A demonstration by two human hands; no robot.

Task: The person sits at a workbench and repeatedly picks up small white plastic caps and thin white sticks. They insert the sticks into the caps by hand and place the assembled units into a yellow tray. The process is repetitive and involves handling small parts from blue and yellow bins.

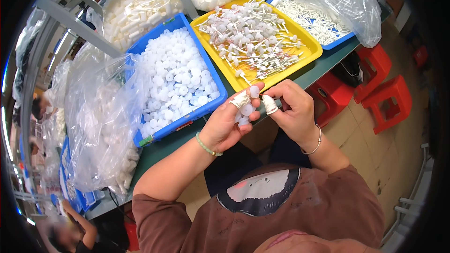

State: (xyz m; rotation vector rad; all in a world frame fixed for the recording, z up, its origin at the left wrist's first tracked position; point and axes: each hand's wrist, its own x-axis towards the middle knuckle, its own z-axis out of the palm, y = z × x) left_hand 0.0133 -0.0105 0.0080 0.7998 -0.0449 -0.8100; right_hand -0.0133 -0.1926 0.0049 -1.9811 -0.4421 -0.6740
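Several small round translucent white plastic caps (247,109) rest in my left hand (228,121), whose fingers curl round them. One cap (254,92) is pinched near the left thumb tip. My right hand (294,110) is closed in a pinch close beside that cap; whatever lies between its finger and thumb is too small to make out. White wrapping covers both thumbs. Just left of my hands stands a blue tray (217,96) heaped with matching caps (176,72). Beyond them a yellow tray (307,47) holds thin white sticks with caps and reddish wires (255,37).
Another blue tray (344,40) at the far right carries short white tubes (311,21). Clear plastic bags of white parts (101,126) crowd the table's left and back. Red stools (389,103) stand on the tiled floor at right. Another person (70,234) sits at lower left.
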